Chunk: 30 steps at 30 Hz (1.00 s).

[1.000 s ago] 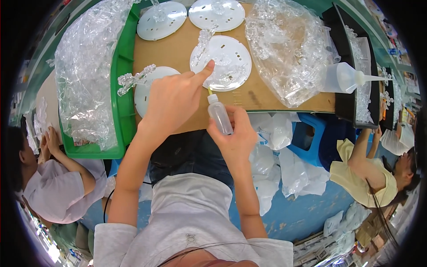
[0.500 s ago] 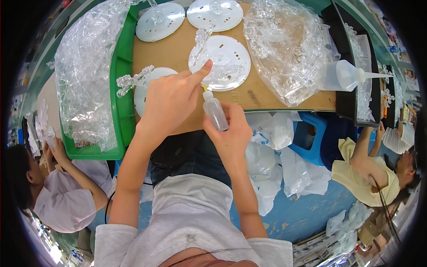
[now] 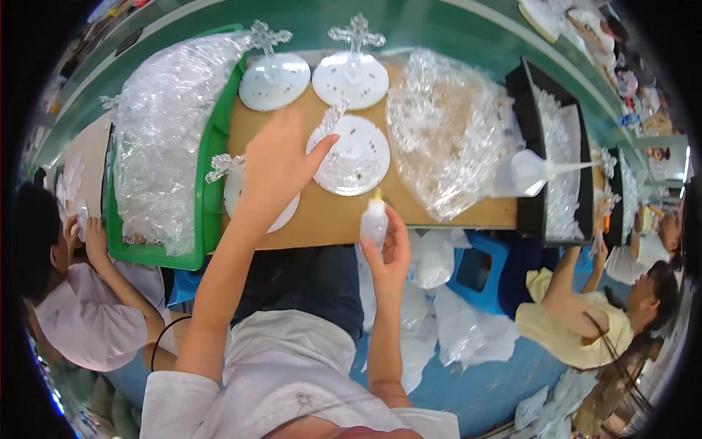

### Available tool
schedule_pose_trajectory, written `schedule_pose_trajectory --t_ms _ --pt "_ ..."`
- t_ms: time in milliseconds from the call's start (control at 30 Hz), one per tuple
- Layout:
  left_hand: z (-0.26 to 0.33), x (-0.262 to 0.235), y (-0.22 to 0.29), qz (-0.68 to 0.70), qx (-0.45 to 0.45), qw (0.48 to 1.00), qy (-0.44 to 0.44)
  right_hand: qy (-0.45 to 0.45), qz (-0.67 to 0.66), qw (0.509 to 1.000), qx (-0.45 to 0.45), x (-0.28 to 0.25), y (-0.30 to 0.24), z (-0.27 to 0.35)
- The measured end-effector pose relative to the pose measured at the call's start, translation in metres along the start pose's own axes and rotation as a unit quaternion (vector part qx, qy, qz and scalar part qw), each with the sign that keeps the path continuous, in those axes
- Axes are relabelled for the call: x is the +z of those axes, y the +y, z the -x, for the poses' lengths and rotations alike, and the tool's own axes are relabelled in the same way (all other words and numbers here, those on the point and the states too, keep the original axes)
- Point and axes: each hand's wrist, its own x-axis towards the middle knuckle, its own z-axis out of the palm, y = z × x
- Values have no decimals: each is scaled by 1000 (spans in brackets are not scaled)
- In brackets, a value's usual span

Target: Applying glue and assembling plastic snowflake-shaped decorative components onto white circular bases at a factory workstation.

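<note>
Up at twelve o'clock of the cardboard sheet (image 3: 439,212), the left hand (image 3: 276,164) lies flat, fingers spread loosely, forefinger touching the rim of a round clear disc (image 3: 355,155). Lower, at five o'clock from it, the right hand (image 3: 391,252) wraps its fingers around a small squeeze bottle (image 3: 374,219), upright, nozzle just below the disc.

One head-worn fisheye looks steeply down, close over the cardboard worktop (image 3: 439,208).
</note>
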Motion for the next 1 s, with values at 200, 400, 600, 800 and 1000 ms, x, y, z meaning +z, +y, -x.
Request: schedule_pose_trajectory --t_ms 200,400,600,800,1000 --pt "-25 -13 14 -87 -40 991 -98 -42 259 950 -168 -15 -3 -41" --pt "-134 -54 23 -145 78 985 50 35 367 908 -202 -3 6 -85" --pt "-294 -36 -30 -217 69 974 23 17 380 900 -212 18 4 -101" --pt "-333 52 -72 -192 -15 979 -73 -1 427 875 -229 0 -1 -87" --pt "-338 113 -111 -140 -52 975 -164 -17 373 920 -117 -55 -7 -12"
